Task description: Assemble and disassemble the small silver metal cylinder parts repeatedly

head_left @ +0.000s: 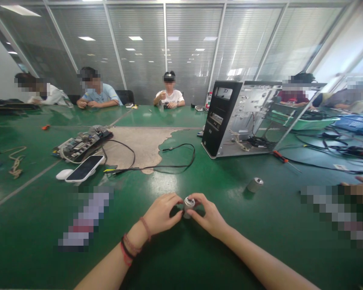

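Note:
A small grey metal cylinder (187,213) with a lighter, ringed top stands upright on the green table in front of me. My right hand (207,215) pinches it from the right, index finger at its top edge and thumb lower on its side. From the left, my left hand (162,210) curves round it, with finger and thumb tips against its side. What its underside looks like is hidden. To the right, apart from both hands, a second metal cylinder (255,185) of similar look rests on the table.
An open black computer case (220,121) stands beyond my right hand, an orange-handled screwdriver (280,156) beside it. Left lie a phone (85,168), a circuit assembly (81,143) and a black cable (181,166). Another person's hand (361,189) reaches in at right. Several people sit around the table.

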`<state>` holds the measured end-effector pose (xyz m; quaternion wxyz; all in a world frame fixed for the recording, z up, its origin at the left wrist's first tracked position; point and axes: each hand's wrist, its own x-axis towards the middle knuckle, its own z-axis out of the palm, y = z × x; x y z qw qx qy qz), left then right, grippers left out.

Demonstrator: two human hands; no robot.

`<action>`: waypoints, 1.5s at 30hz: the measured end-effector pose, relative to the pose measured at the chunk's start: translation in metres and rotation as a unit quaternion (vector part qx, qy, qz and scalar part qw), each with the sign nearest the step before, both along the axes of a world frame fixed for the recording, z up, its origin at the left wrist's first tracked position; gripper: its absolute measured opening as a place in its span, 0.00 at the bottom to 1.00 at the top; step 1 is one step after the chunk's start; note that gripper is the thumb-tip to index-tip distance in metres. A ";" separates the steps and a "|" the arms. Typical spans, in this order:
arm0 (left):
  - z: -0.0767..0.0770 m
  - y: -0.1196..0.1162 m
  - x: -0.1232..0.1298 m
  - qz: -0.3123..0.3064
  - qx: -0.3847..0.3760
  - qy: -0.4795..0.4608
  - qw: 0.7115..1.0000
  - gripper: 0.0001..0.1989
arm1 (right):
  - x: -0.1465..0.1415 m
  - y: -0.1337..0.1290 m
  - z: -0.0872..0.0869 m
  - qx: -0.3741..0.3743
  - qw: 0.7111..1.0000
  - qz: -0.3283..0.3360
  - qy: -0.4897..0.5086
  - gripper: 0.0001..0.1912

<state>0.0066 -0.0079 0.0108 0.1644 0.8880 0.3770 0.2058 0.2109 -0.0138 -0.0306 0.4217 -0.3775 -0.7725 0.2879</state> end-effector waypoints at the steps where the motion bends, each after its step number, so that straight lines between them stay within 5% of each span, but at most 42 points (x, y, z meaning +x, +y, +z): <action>1: 0.000 0.000 0.000 0.002 0.000 -0.002 1.000 0.09 | 0.000 0.000 0.001 -0.017 1.000 0.000 0.019 0.15; 12: 0.002 0.001 0.000 0.017 0.002 -0.007 1.000 0.07 | -0.006 0.002 0.004 -0.224 0.945 0.009 0.239 0.18; 19: 0.002 0.001 -0.001 0.030 0.013 0.005 0.999 0.07 | -0.009 0.003 0.008 -0.367 0.856 0.023 0.362 0.20; 30: -0.003 0.003 -0.001 0.031 0.020 0.015 0.999 0.08 | 0.001 0.012 0.001 -0.551 0.692 0.025 0.466 0.10; 45: -0.005 0.003 0.000 0.030 0.013 0.024 0.999 0.09 | -0.008 -0.005 0.011 -0.600 0.629 0.115 0.480 0.14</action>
